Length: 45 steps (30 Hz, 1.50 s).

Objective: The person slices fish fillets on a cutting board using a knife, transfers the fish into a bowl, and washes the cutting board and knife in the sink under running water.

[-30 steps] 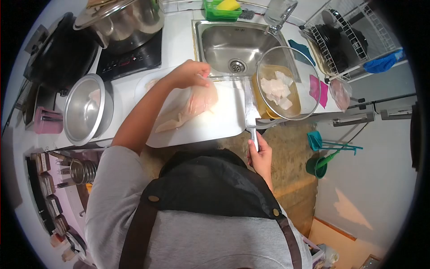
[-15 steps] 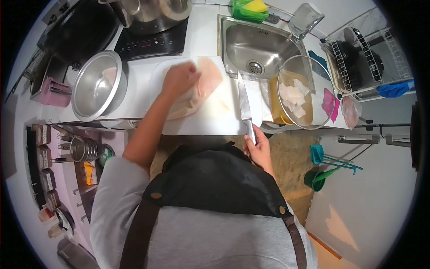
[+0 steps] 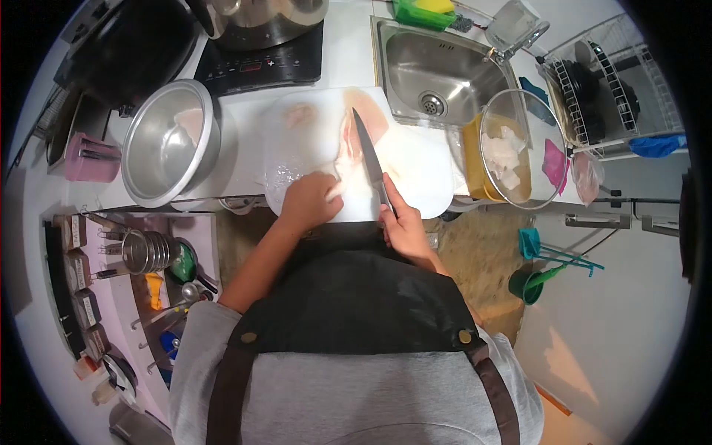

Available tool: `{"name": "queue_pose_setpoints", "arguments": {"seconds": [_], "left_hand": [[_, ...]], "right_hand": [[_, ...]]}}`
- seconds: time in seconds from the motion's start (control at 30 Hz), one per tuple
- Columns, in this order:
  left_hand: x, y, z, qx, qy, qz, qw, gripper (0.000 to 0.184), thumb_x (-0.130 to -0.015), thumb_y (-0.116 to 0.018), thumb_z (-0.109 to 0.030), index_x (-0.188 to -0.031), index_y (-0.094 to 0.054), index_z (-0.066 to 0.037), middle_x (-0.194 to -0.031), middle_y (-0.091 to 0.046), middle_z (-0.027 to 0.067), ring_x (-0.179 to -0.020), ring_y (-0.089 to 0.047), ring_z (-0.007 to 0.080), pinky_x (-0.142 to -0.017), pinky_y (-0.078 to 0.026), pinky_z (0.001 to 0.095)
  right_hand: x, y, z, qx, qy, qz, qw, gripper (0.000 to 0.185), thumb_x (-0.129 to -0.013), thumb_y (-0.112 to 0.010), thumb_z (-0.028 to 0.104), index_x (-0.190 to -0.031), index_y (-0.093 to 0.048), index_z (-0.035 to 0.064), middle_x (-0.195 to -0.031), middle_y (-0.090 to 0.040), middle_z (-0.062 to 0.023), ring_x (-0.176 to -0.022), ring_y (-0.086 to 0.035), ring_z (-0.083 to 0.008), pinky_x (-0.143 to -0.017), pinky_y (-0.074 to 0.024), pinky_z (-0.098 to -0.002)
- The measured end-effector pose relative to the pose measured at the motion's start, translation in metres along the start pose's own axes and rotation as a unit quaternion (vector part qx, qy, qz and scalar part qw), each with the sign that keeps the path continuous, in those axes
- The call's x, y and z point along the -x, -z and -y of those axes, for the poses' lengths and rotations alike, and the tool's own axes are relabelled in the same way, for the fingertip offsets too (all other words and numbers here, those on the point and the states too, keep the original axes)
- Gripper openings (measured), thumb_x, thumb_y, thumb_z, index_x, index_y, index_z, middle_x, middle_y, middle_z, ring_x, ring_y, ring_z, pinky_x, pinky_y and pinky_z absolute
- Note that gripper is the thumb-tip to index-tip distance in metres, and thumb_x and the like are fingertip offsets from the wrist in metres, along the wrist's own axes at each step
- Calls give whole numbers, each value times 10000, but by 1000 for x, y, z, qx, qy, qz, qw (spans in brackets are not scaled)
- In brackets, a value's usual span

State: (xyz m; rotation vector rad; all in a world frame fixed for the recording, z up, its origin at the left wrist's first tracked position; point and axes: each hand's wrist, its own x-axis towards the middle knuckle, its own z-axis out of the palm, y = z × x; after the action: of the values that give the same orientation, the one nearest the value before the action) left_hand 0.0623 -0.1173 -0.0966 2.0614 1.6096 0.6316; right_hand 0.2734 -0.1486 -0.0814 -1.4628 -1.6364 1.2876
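Observation:
A piece of raw chicken breast point(image 3: 373, 111) lies lengthwise on the white cutting board point(image 3: 426, 159). At its near end my left hand point(image 3: 310, 200) is closed, with a pale end of the chicken at the fingers. My right hand point(image 3: 404, 228) grips the handle of a kitchen knife point(image 3: 368, 148). The blade points away from me and lies over the right part of the chicken; whether it touches the meat I cannot tell. A small pinkish scrap point(image 3: 300, 113) rests at the board's far left.
Left of the board stands a metal bowl point(image 3: 135, 159) with a pale piece inside. To the right, a yellow container point(image 3: 475, 174) of pale chunks sits under a glass lid point(image 3: 561, 159). Behind are an induction cooker point(image 3: 300, 63), a pot point(image 3: 274, 26) and a sink point(image 3: 400, 52).
My left hand has moved from the far part of the chicken to its near end. The knife has come left from the board's right side to over the meat.

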Motion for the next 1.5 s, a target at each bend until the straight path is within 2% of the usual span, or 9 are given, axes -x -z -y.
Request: {"name": "queue_pose_setpoints", "arguments": {"seconds": [0.13,0.27,0.37,0.43,0.67,0.93,1.23,1.33,1.5], "left_hand": [[8,7,-1,60,15,96,993,283,-723,-628,-295,-620,-574,-37,-594,-534,170,-611,-552,362,-544,-427,421],[1,26,0,43,37,85,995,333,-748,-630,-316,-583,-557,-35,-523,-497,169,-561,-538,369,-523,-418,424],[-21,29,11,-4,67,70,995,250,-764,-625,-254,-672,-582,-24,-653,-564,173,-635,-561,358,-563,-436,422],[-39,15,28,107,-86,-107,985,123,-771,-612,-134,-815,-607,-19,-842,-602,169,-771,-579,345,-660,-463,412],[-91,-2,44,138,-206,-113,962,166,-748,-581,-4,-912,-610,-16,-947,-600,145,-891,-566,339,-785,-465,392],[-110,-1,51,135,-94,-53,985,160,-718,-611,-34,-877,-626,-17,-848,-619,162,-789,-615,303,-683,-498,380],[-98,-9,52,199,-131,-95,967,128,-706,-635,-49,-826,-633,-3,-884,-637,147,-781,-620,285,-669,-509,344],[-98,-10,52,203,-115,-90,968,117,-710,-632,-48,-819,-636,-5,-897,-640,141,-805,-621,286,-691,-506,349],[-99,-11,54,200,-141,-97,965,90,-717,-626,-54,-796,-642,-14,-891,-647,124,-827,-616,291,-745,-493,355]], "right_hand": [[1,-6,14,-10,-98,17,995,502,-900,-468,109,-1388,-353,129,-590,-538,-150,-468,-519,-208,-563,-462,-319],[-1,-18,13,73,-40,-60,995,537,-846,-496,101,-1370,-380,111,-579,-531,-184,-477,-534,-256,-565,-460,-328],[-4,-21,24,91,-12,-103,990,560,-816,-500,95,-1364,-387,99,-596,-539,-209,-482,-544,-277,-561,-461,-336],[-7,-25,33,97,-6,-109,989,568,-804,-499,91,-1361,-391,92,-605,-543,-219,-486,-549,-284,-562,-462,-341],[-10,-43,54,124,-71,-118,983,550,-801,-505,85,-1342,-411,66,-616,-560,-241,-527,-579,-341,-595,-472,-388],[-8,-59,55,133,-66,-137,979,544,-788,-504,67,-1324,-419,34,-644,-564,-270,-576,-593,-385,-620,-476,-416],[-19,-53,50,146,-11,-115,983,522,-782,-507,48,-1295,-432,-17,-685,-576,-278,-627,-595,-418,-646,-475,-447],[-24,-54,45,166,-7,-121,979,528,-801,-506,70,-1324,-434,52,-587,-559,-226,-501,-580,-285,-598,-483,-354],[-27,-60,47,208,9,-124,970,574,-782,-524,62,-1341,-395,33,-622,-579,-246,-577,-596,-390,-636,-488,-415]]}}
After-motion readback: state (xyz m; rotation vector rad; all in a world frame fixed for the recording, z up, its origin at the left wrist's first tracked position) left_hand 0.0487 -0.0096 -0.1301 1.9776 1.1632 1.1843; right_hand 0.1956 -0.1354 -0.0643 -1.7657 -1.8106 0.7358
